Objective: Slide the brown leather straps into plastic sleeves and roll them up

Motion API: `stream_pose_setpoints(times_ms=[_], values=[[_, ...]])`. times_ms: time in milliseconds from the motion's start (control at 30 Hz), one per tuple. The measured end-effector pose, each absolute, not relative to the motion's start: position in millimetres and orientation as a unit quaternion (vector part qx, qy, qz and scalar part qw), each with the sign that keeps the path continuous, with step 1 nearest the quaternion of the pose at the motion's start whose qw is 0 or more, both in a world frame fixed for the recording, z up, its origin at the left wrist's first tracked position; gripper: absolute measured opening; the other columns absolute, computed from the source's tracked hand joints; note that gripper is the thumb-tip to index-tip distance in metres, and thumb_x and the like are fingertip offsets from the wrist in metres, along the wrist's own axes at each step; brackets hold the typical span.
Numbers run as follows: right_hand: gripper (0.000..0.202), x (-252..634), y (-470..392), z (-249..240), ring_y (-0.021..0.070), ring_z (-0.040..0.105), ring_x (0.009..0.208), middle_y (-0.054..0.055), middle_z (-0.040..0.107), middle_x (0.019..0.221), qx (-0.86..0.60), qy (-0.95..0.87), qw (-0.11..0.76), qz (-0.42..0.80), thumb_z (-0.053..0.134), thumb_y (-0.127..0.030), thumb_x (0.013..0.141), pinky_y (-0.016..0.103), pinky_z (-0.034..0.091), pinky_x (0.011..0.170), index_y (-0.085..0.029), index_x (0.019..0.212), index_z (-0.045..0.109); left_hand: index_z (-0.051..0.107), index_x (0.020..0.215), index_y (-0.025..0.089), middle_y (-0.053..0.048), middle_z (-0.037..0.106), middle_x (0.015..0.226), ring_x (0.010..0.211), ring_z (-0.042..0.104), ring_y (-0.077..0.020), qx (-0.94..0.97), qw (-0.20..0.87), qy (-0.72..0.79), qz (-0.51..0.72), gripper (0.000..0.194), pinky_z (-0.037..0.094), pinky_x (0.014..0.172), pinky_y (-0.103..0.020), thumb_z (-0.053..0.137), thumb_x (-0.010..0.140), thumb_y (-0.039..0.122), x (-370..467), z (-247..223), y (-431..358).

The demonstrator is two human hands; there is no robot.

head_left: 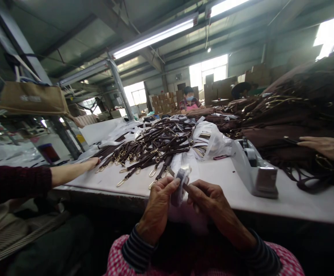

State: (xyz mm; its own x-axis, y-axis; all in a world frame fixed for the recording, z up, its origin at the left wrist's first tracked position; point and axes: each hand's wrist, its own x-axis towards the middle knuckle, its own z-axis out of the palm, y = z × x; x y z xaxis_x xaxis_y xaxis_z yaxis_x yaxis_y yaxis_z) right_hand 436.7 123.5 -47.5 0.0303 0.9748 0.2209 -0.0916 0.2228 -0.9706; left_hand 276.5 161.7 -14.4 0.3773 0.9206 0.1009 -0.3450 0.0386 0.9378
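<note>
So the thing in play is a small clear plastic bag (181, 183) with something dark inside, held up just off the near edge of the white worktable (213, 180). Can't make out what's in it, too blurry. The left hand (158, 203) is closed around the bag's left side, thumb and fingers pinching it, and the right hand (205, 199) pinches the right edge with thumb and forefinger, so both hands are clamped on the same bag, close together. Striped cuffs and a pink checked top show below the wrists.

Just past the bag there's a big heap of dark brown straps (152, 147) with gold clasps spread over the table, and some loose plastic bags (213, 142) beside them. To the right sits a grey tape dispenser (255, 170), near the table edge. Behind that is a pile of brown handbags (293, 111).

Other people around too: a co-worker's hand (90, 164) in a dark red sleeve reaches onto the straps from the left, another person's hand (325, 147) rests on the handbags at the right, and someone sits at the far end of the table (189, 100).
</note>
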Motion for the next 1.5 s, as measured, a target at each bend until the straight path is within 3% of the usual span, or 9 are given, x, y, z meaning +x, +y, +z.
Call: stream_pose_setpoints(times_ms=[100, 233, 400, 533, 700, 867, 1133, 1333, 1500], values=[[0.030, 452.9, 121.2, -55.4, 0.0115, 0.054, 0.051, 0.001, 0.066, 0.072, -0.430, -0.529, 0.609, 0.406, 0.060, -0.044, 0.099, 0.021, 0.041, 0.045, -0.017, 0.109, 0.069, 0.066, 0.075, 0.014, 0.001, 0.058, 0.067, 0.061, 0.050, -0.0096, 0.511, 0.644, 0.313, 0.476, 0.032, 0.038, 0.056, -0.021, 0.082, 0.080, 0.042, 279.4, -7.1, 170.9], [0.033, 469.3, 118.7, -66.7, 0.0146, 0.066, 0.073, 0.006, 0.071, 0.104, -0.425, -0.659, 0.601, 0.153, 0.060, -0.018, 0.098, 0.023, 0.052, 0.059, -0.024, 0.131, 0.061, 0.067, 0.075, 0.012, -0.001, 0.060, 0.067, 0.056, 0.046, -0.0092, 0.531, 0.634, 0.338, 0.449, 0.036, 0.034, 0.052, -0.022, 0.081, 0.077, 0.046, 285.0, 2.3, 180.5], [0.031, 472.5, 119.1, -61.9, 0.0181, 0.067, 0.095, 0.008, 0.068, 0.107, -0.340, -0.780, 0.523, -0.053, 0.049, -0.002, 0.099, 0.027, 0.054, 0.080, -0.022, 0.116, 0.065, 0.066, 0.075, 0.014, 0.003, 0.053, 0.060, 0.052, 0.040, -0.0094, 0.604, 0.589, 0.348, 0.409, 0.037, 0.030, 0.049, -0.024, 0.074, 0.082, 0.049, 293.6, 7.4, 188.3], [0.020, 478.8, 131.3, -67.1, 0.0153, 0.066, 0.079, 0.005, 0.068, 0.092, -0.386, -0.752, 0.533, -0.028, 0.054, -0.006, 0.101, 0.024, 0.052, 0.071, -0.019, 0.110, 0.065, 0.068, 0.077, 0.016, 0.001, 0.058, 0.069, 0.064, 0.049, -0.0131, 0.726, 0.410, 0.383, 0.397, 0.028, 0.038, 0.060, -0.026, 0.071, 0.087, 0.042, 301.5, -6.8, 204.2], [0.019, 486.8, 143.8, -79.9, 0.0193, 0.066, 0.081, 0.006, 0.067, 0.089, -0.447, -0.796, 0.407, -0.042, 0.053, -0.006, 0.100, 0.027, 0.050, 0.068, -0.017, 0.101, 0.069, 0.064, 0.077, 0.017, -0.004, 0.064, 0.085, 0.090, 0.056, -0.0231, 0.825, 0.167, 0.402, 0.360, 0.012, 0.044, 0.081, -0.036, 0.070, 0.087, 0.020, 316.9, -52.8, 219.4], [0.024, 493.4, 152.2, -75.9, 0.0202, 0.065, 0.091, 0.009, 0.068, 0.103, -0.436, -0.815, 0.380, 0.008, 0.055, -0.002, 0.095, 0.028, 0.050, 0.075, -0.018, 0.097, 0.073, 0.057, 0.077, 0.020, -0.005, 0.062, 0.089, 0.098, 0.052, -0.0256, 0.851, 0.143, 0.367, 0.348, 0.017, 0.044, 0.088, -0.039, 0.066, 0.091, 0.017, 321.3, -76.9, 218.2], [0.010, 504.6, 183.5, -54.7, 0.0152, 0.061, 0.071, 0.002, 0.066, 0.077, -0.418, -0.757, 0.440, 0.241, 0.070, -0.015, 0.088, 0.025, 0.047, 0.066, -0.017, 0.079, 0.075, 0.059, 0.081, 0.021, -0.006, 0.062, 0.090, 0.100, 0.051, -0.0258, 0.868, 0.140, 0.327, 0.347, 0.014, 0.045, 0.089, -0.039, 0.058, 0.095, 0.018, 315.6, -76.1, 220.0], [0.015, 501.9, 187.5, -52.2, 0.0162, 0.061, 0.075, 0.005, 0.064, 0.089, -0.414, -0.724, 0.460, 0.305, 0.072, -0.026, 0.088, 0.023, 0.048, 0.057, -0.016, 0.078, 0.075, 0.061, 0.090, 0.020, -0.007, 0.063, 0.097, 0.103, 0.052, -0.0270, 0.881, 0.141, 0.310, 0.329, 0.010, 0.045, 0.092, -0.041, 0.054, 0.097, 0.019, 311.9, -73.0, 217.1], [0.014, 502.1, 199.0, -52.8, 0.0122, 0.060, 0.063, 0.002, 0.062, 0.077, -0.421, -0.704, 0.453, 0.350, 0.074, -0.026, 0.082, 0.021, 0.047, 0.053, -0.015, 0.072, 0.071, 0.060, 0.093, 0.019, -0.009, 0.063, 0.100, 0.105, 0.052, -0.0288, 0.876, 0.126, 0.320, 0.339, 0.007, 0.045, 0.093, -0.043, 0.054, 0.094, 0.016, 313.9, -75.6, 216.7]])
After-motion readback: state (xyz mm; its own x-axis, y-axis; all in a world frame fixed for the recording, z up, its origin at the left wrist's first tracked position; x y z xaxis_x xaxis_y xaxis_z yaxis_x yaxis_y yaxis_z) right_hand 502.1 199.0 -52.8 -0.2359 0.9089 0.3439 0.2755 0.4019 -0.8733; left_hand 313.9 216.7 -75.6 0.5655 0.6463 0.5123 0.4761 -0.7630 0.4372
